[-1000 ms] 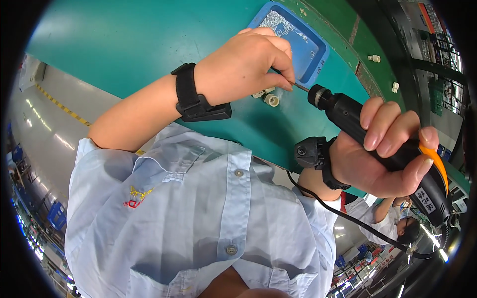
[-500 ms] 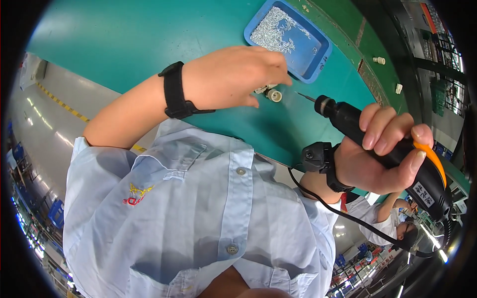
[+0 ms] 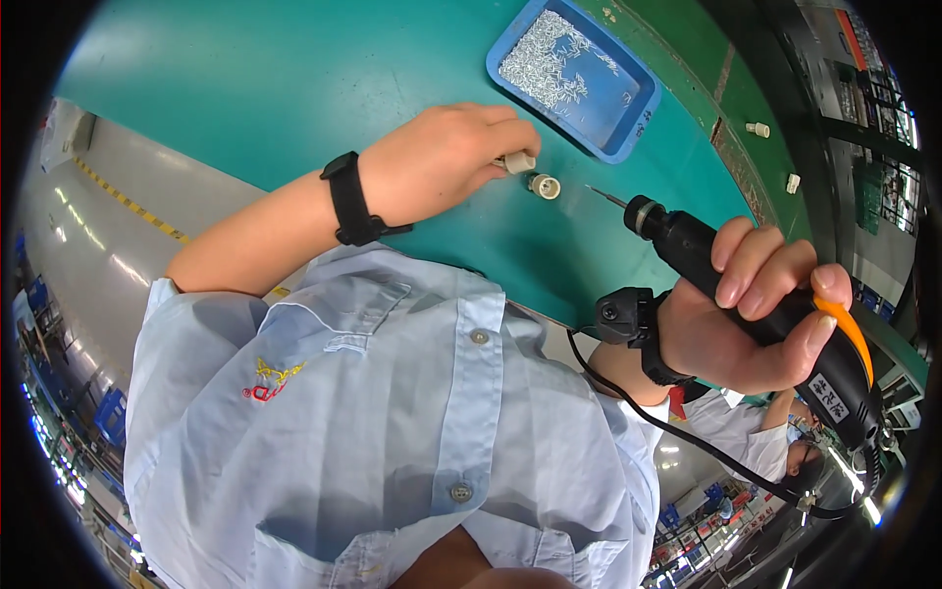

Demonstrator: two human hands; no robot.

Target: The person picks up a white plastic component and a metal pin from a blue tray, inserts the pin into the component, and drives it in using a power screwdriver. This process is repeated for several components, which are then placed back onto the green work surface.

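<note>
My right hand (image 3: 751, 304) is wrapped round a black electric screwdriver (image 3: 692, 245) with an orange lever, its thin bit pointing left above the green tabletop (image 3: 245, 79). Between the fingertips of my left hand (image 3: 451, 157), a small cream cylindrical plastic part (image 3: 518, 162) is pinched, partly hidden by the fingers. Just beside it, a similar cream round part (image 3: 545, 187) sits on the tabletop, its hollow end showing. The screwdriver's tip is a short way to the right of that part, apart from it.
Beyond my left hand is a blue tray (image 3: 616, 152) of small silvery screws (image 3: 538, 64). Two cream parts lie farther right, one (image 3: 758, 129) above the other (image 3: 793, 184). A black cable (image 3: 648, 412) runs past my right wrist. Another person (image 3: 756, 437) is at the lower right.
My left hand has drawn back slightly to the left, and its fingers have closed on a cream part. The round part beside it shows more fully. The screwdriver has barely moved.
</note>
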